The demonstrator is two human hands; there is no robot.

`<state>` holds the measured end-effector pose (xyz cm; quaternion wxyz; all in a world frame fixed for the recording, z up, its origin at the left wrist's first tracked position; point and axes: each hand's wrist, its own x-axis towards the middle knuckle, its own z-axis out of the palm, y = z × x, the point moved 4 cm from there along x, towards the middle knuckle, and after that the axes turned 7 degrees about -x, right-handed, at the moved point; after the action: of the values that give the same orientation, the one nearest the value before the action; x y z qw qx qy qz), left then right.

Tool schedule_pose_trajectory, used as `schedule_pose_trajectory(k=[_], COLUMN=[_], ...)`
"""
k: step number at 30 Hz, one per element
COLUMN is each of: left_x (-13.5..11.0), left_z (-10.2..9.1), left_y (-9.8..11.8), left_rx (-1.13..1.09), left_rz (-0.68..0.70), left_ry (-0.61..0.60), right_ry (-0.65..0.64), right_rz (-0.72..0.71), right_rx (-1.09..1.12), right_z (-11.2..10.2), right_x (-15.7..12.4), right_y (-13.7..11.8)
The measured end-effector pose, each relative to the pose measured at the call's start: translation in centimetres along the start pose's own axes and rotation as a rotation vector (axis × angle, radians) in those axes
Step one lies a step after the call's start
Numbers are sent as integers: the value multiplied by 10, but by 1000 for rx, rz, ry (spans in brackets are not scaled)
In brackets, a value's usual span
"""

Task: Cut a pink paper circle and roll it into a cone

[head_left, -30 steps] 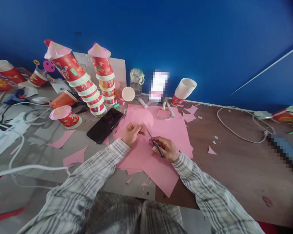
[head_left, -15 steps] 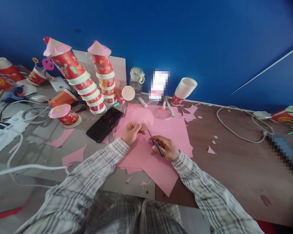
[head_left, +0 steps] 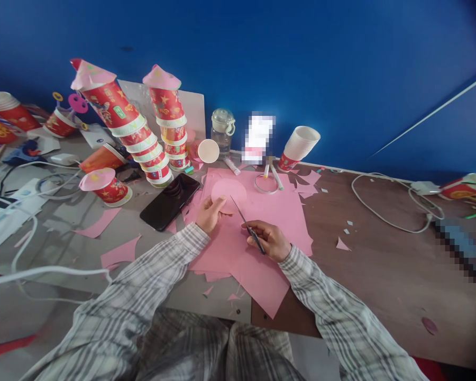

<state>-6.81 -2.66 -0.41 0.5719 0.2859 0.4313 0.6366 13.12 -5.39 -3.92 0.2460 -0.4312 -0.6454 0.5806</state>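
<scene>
A round disc of pink paper (head_left: 230,191) is pinched at its lower left edge by my left hand (head_left: 210,212), thumb on top. My right hand (head_left: 270,241) is closed round a dark-handled pair of scissors (head_left: 254,239). The thin blades point up and left, with their tip at the disc's right side; whether they touch the paper I cannot tell. Beneath both hands lie overlapping pink paper sheets (head_left: 285,222) with ragged edges. On those sheets, beyond my right hand, rest a clear ring (head_left: 265,184) and some pens (head_left: 276,179).
Left stand two towers of red paper cups (head_left: 129,121) (head_left: 173,127) with pink cone tops, and a black phone (head_left: 170,202). At the back are a bottle (head_left: 222,129) and stacked cups (head_left: 299,148). White cables (head_left: 381,222) and pink scraps (head_left: 121,251) lie on both sides.
My left hand and the pink disc have shifted slightly left, away from the scissors' tip. The right hand with the scissors has hardly moved.
</scene>
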Motion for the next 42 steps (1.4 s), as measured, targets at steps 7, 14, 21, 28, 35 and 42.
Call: schedule_pose_trajectory(k=[7, 14, 21, 28, 35, 42], left_x=[-1, -5, -6, -5, -4, -5], left_z=[3, 7, 11, 8, 8, 9], left_y=[1, 8, 11, 8, 7, 8], left_rx=[-42, -20, 0, 62, 79, 57], left_rz=[49, 93, 121, 99, 108, 103], left_ry=[-13, -1, -26, -36, -24, -42], right_ry=[-18, -30, -35, -24, -16, -27], right_rz=[40, 50, 40, 60, 28, 41], right_rx=[23, 29, 18, 12, -9, -19], right_z=[-1, -3, -3, -3, -3, -3], right_x=[0, 0, 0, -2, -2, -1], right_y=[2, 5, 4, 1, -5, 2])
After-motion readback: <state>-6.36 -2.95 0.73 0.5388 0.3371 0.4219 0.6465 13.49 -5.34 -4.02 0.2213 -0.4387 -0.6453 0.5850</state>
